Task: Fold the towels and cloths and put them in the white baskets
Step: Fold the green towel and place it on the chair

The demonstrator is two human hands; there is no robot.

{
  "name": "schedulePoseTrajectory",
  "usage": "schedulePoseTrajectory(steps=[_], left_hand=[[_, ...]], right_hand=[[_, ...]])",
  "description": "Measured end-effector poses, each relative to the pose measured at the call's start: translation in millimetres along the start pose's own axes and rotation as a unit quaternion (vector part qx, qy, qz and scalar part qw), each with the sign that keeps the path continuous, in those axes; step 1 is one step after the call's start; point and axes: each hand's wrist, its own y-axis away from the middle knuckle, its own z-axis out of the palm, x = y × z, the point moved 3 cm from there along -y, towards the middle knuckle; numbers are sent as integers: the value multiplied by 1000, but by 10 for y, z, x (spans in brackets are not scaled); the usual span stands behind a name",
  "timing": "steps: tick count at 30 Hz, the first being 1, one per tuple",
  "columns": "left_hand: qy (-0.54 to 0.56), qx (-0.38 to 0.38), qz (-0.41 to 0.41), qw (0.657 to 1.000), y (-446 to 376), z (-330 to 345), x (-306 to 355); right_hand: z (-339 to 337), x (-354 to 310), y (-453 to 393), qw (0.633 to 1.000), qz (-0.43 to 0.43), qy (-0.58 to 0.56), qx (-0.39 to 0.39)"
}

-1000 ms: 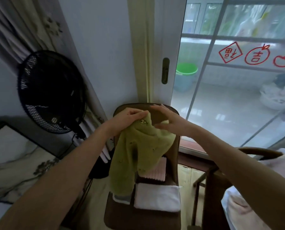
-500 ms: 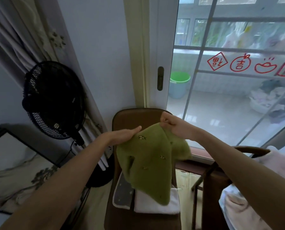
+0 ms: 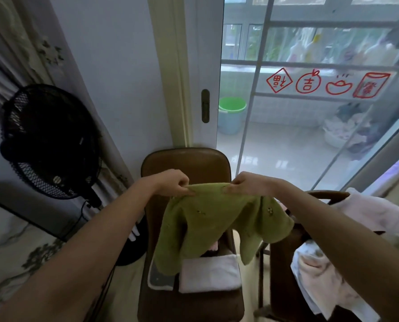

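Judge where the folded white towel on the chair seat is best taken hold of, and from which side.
Probably its near long edge, from above and the front: the folded white towel lies flat on the brown chair, while the green towel, held by both hands, hangs over its far part.

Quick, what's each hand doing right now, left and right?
Left hand: pinching the top edge of the green towel.
Right hand: pinching the same top edge, holding it up above the chair.

left hand (image 3: pixel 174 183), right hand (image 3: pixel 247 184) raised, pinching (arms outstretched)
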Motion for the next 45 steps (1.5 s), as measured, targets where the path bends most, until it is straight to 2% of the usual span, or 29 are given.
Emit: schedulePoseTrajectory(steps=[2, 6, 8, 10, 11, 14, 17, 23, 26, 31, 34, 37, 40, 43, 45], left_hand=[[-13, 16, 6, 1000, -15, 58, -53], [18, -8, -22, 1000, 71, 362, -97], [71, 58, -12, 996, 148, 468, -98], [126, 145, 30, 981, 235, 466, 28], [137, 164, 56, 975, 267, 443, 144], [121, 153, 98, 976, 311, 400, 498], [96, 158, 85, 979, 373, 440, 581], [125, 137, 19, 982, 685, 797, 216], [161, 175, 18, 971, 827, 907, 108], [245, 231, 70, 939, 959, 799, 286], [318, 253, 74, 911, 1108, 724, 229], [345, 259, 58, 900, 1280, 741, 17], [319, 236, 37, 917, 1471, 912, -372], [272, 192, 23, 943, 1669, 1111, -730], [242, 171, 12, 955, 1779, 1174, -921]], right_hand=[[-12, 65, -9, 999, -17, 26, 36], [-143, 221, 1, 982, -14, 14, 189], [-99, 296, 41, 979, -22, 1, 201], [24, 259, 111, 986, -59, -24, 153], [96, 197, 133, 988, -84, -44, 125], [312, -7, 80, 984, -156, -74, 36], [569, -77, -17, 986, -152, -61, -41], [559, 68, 7, 972, -147, -157, 89], [563, -33, 113, 972, -174, -154, 40], [894, -373, 220, 972, -183, -127, -78], [996, -548, 241, 971, -164, -147, -90], [1091, -721, 291, 970, -166, -168, -53], [1165, -843, 321, 958, -168, -231, 11], [1192, -836, 306, 939, -112, -291, 144], [1228, -783, 331, 927, -46, -273, 254]])
